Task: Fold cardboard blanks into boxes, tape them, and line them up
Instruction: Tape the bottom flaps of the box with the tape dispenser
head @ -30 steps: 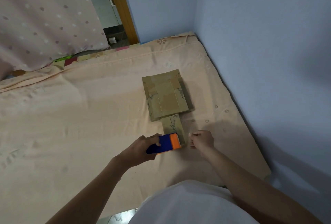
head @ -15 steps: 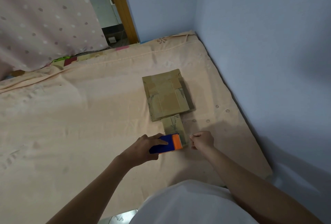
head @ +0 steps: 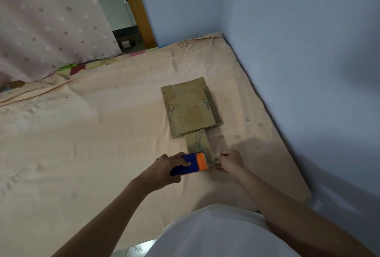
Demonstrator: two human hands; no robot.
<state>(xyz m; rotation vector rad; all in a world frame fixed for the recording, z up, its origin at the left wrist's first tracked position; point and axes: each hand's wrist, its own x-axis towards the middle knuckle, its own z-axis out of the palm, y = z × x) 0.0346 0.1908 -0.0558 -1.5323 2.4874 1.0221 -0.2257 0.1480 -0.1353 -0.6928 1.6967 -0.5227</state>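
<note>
A large taped cardboard box (head: pixel 190 108) lies on the peach bed sheet (head: pixel 82 133). A small cardboard box (head: pixel 199 142) sits against its near edge. My left hand (head: pixel 164 169) grips a blue and orange tape dispenser (head: pixel 190 163) at the small box's near end. My right hand (head: pixel 230 161) is closed, pinching the end of clear tape just right of the dispenser, beside the small box.
The blue wall (head: pixel 308 71) borders the mattress on the right and at the far end. A dotted pink curtain (head: pixel 47 24) hangs at the far left beside a wooden post (head: pixel 135 8). The mattress's near edge runs under my white shirt (head: pixel 216 234).
My hands and the dispenser have barely shifted; the dispenser sits slightly farther from me along the small box. The boxes have not moved.
</note>
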